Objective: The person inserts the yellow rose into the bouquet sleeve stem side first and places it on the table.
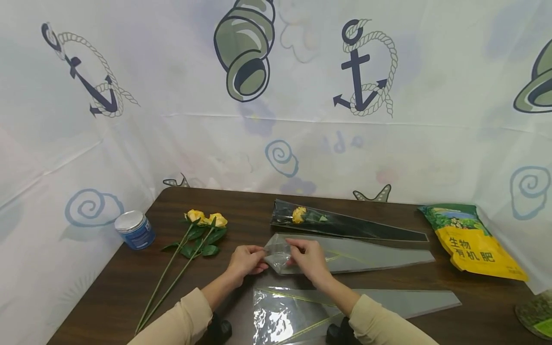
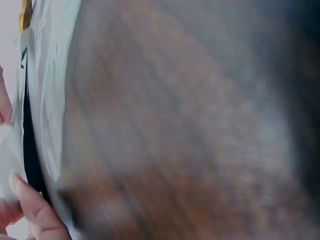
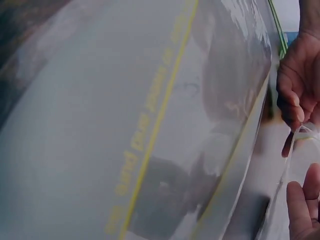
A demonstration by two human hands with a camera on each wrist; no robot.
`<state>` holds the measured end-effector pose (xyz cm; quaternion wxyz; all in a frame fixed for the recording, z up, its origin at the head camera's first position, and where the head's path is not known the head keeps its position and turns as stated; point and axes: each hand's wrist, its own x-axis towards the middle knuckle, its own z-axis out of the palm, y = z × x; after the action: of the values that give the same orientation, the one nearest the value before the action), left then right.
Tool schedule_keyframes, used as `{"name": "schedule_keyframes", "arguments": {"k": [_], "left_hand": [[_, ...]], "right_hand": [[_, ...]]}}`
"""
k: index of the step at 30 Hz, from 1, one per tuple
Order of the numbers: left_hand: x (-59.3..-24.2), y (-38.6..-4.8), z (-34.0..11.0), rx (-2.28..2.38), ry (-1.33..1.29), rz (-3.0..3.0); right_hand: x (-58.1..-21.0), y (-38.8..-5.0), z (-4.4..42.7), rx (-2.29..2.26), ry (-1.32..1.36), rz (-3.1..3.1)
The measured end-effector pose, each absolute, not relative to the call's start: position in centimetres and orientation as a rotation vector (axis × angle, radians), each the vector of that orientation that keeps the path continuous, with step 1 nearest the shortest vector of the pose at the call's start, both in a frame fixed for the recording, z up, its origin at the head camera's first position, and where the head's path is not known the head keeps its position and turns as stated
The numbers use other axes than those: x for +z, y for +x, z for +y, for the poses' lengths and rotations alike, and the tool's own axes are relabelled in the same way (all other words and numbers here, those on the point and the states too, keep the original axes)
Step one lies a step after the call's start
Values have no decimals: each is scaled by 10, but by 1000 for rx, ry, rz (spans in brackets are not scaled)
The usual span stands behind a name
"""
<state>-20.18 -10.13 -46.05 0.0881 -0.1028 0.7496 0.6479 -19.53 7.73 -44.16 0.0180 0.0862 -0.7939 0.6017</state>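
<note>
The middle clear and grey sleeve [image 1: 379, 257] lies between two others, its wide left end raised and spread. My left hand [image 1: 247, 262] pinches the edge of that end with thumb and fingers. At the sleeve's upper side, my right hand [image 1: 309, 261] pinches the film. Blurred grey film with yellow lettering [image 3: 150, 125] fills much of the right wrist view, with my left hand [image 3: 297, 82] at the right edge. Behind lies a dark sleeve [image 1: 371, 228] holding a yellow rose [image 1: 298, 214]. Nearest me is another clear and grey sleeve [image 1: 414, 301].
Two yellow roses [image 1: 217, 220] with long stems lie left of my hands on the brown table [image 1: 109, 297]. A blue jar [image 1: 137, 231] stands at the left edge. A yellow bag [image 1: 478, 249] lies at the right, and a container with green contents [image 1: 536, 314] shows at lower right.
</note>
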Motion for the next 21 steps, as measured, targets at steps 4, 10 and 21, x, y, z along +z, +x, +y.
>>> {"name": "schedule_keyframes", "arguments": {"k": [4,10,21], "left_hand": [[-456,-202,-102,1928,-230,2241],[-446,-199,-111,1894,-108,2361],[-417,-183,-215,1311,23,2932]], "right_hand": [[-440,-196,77,1923,266,-2436],[-441,-197,76,1940,280,-2433],[-439,-201,80,1855,323,-2428]]}}
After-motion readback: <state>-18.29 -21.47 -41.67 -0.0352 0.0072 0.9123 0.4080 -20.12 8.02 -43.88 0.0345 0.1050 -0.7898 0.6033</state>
